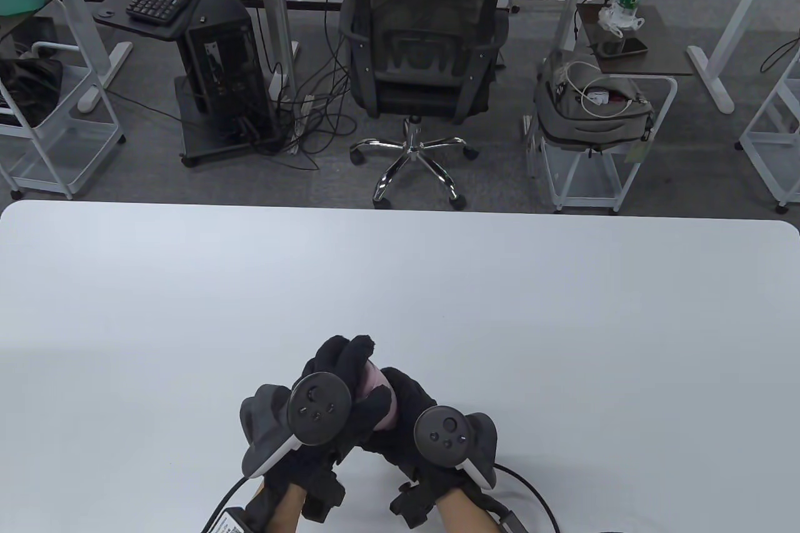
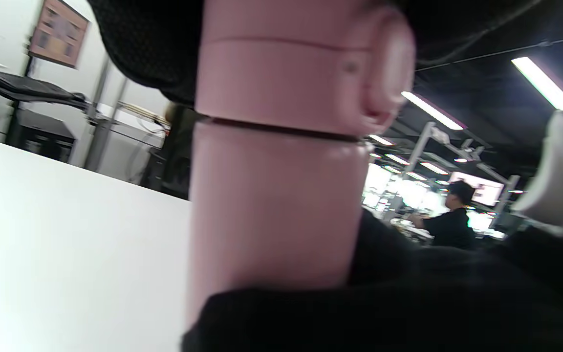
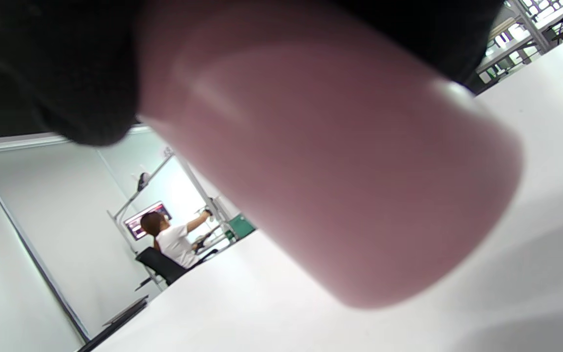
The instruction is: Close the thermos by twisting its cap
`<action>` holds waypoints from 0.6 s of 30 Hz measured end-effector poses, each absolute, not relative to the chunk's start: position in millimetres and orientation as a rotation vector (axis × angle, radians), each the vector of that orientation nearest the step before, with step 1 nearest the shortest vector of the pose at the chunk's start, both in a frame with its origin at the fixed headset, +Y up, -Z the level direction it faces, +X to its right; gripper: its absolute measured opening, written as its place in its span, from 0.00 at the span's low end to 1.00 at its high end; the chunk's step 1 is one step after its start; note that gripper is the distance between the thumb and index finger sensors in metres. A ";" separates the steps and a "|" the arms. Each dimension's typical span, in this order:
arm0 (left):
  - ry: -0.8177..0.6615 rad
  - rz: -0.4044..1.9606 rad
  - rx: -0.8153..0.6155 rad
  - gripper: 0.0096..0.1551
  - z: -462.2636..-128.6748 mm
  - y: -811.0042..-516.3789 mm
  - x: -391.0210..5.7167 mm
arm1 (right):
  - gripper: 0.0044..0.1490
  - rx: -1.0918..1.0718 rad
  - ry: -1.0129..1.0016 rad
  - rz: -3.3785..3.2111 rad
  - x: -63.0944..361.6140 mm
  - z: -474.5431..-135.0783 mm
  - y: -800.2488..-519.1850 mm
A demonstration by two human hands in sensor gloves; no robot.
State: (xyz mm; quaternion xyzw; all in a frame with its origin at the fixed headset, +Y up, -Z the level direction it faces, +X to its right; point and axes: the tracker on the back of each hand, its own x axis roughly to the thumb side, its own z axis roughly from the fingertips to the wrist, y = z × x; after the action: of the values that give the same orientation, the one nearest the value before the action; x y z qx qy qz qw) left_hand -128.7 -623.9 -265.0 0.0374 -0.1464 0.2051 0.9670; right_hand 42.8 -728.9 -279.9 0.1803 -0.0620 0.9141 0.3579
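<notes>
A pink thermos [image 1: 375, 384] stands near the front middle of the white table [image 1: 187, 308], mostly hidden between both gloved hands. My left hand [image 1: 340, 364] grips the pink cap [image 2: 291, 73] from above. The cap sits on the body [image 2: 271, 210] with a thin dark seam between them. My right hand [image 1: 400, 414] wraps around the body [image 3: 330, 166] lower down. In the right wrist view the thermos base looks lifted or tilted off the table, though I cannot tell for sure.
An office chair [image 1: 422, 58] stands beyond the table's far edge, with a computer cart [image 1: 206, 58] to the left and a rack with a grey bag [image 1: 594, 108] to the right. Cables [image 1: 531, 486] trail from my wrists at the front edge.
</notes>
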 end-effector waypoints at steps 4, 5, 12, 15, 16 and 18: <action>-0.394 0.405 0.095 0.40 -266.7 -623.4 -129.7 | 0.69 0.458 -0.161 2.344 44.2 -280.8 -729.2; -0.401 0.412 0.091 0.40 -267.1 -623.6 -130.7 | 0.69 0.455 -0.154 2.338 44.5 -281.0 -729.1; -0.104 0.349 0.054 0.65 -259.6 -617.9 -137.4 | 0.69 0.451 -0.167 2.342 44.8 -281.4 -729.0; -0.059 0.326 0.061 0.61 -259.7 -617.7 -135.3 | 0.69 0.448 -0.164 2.342 44.5 -281.3 -729.3; -0.071 0.343 0.061 0.59 -260.1 -618.1 -135.0 | 0.69 0.448 -0.162 2.339 44.4 -281.3 -729.4; -0.089 0.354 0.086 0.56 -260.7 -617.7 -136.0 | 0.69 0.448 -0.159 2.333 44.7 -281.2 -729.4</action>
State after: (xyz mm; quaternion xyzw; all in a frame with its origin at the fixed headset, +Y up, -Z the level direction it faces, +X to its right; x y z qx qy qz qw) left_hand -136.0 -617.7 -260.7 0.0426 -0.0440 0.1758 0.9825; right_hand 44.7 -729.4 -281.2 0.1747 -0.0619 0.9098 0.3714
